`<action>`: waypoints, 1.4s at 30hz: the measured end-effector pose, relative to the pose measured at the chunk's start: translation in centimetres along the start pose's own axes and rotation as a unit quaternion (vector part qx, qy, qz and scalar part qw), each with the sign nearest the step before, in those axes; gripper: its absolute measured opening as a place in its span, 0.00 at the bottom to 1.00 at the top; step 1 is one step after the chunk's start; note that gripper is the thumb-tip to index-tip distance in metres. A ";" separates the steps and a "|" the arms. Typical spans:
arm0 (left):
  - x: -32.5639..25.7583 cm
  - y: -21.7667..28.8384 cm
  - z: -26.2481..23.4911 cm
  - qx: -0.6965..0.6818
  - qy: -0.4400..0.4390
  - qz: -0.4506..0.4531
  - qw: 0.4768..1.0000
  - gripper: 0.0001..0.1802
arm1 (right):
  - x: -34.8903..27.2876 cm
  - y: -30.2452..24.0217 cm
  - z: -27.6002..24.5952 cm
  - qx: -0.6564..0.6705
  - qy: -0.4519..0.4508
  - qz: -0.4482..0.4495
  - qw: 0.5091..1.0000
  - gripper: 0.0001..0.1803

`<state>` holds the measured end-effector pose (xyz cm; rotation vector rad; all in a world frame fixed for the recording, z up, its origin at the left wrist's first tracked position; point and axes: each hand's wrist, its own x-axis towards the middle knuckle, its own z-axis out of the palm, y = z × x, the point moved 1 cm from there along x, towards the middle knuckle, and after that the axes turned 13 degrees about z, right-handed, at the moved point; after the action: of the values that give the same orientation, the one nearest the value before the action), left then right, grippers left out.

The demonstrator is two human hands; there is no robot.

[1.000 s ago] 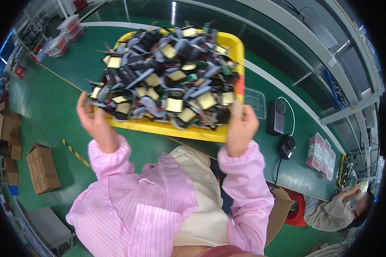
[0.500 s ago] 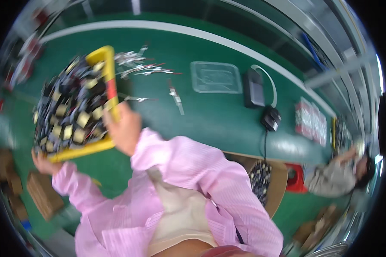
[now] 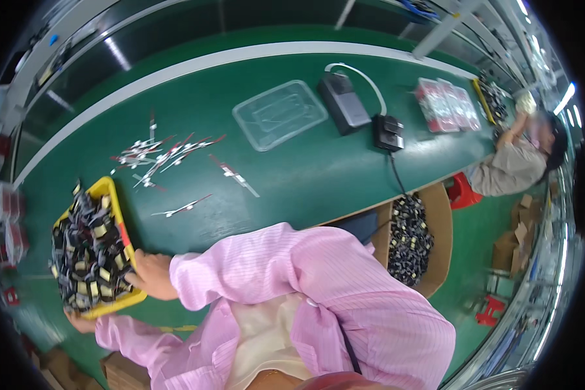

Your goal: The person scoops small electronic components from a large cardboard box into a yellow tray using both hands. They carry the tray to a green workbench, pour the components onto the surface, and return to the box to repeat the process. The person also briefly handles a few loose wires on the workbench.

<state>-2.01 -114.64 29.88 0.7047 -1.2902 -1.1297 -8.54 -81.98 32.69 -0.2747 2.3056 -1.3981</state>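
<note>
A yellow plastic bin (image 3: 116, 198) with a red mark on its rim stands tilted at the left end of the green table. It is heaped with small black parts (image 3: 92, 257) that bear cream-coloured pads. My right hand (image 3: 155, 276) grips the bin's right side near its front corner, fingers over the rim. At the near left corner my left hand (image 3: 81, 323) holds the bin from below, its fingers partly hidden. Whether the bin's underside rests on the table cannot be seen. Beyond my right hand lie several thin white-and-red wired strips (image 3: 175, 153).
On the table (image 3: 292, 175) lie a clear plastic lid or tray (image 3: 279, 117), a grey-black device (image 3: 344, 104), a black adapter (image 3: 388, 133) with a cord, and clear packs (image 3: 445, 107). A carton (image 3: 439, 234) of black parts stands below the edge. A person (image 3: 517, 159) works at far right.
The view has turned. Both hands have kept hold of the bin and brought it nearer to me, away from the loose strips, which now show a gap to its rim.
</note>
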 end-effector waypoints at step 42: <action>-5.8 3.7 12.4 -0.268 -0.149 -0.120 0.944 0.13 | 2.7 1.8 -2.7 0.222 -0.228 -0.050 0.947 0.06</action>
<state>-12.52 -105.86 33.54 0.2900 -1.0800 -1.7510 -12.07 -80.00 31.50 -0.5162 1.5784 -1.6531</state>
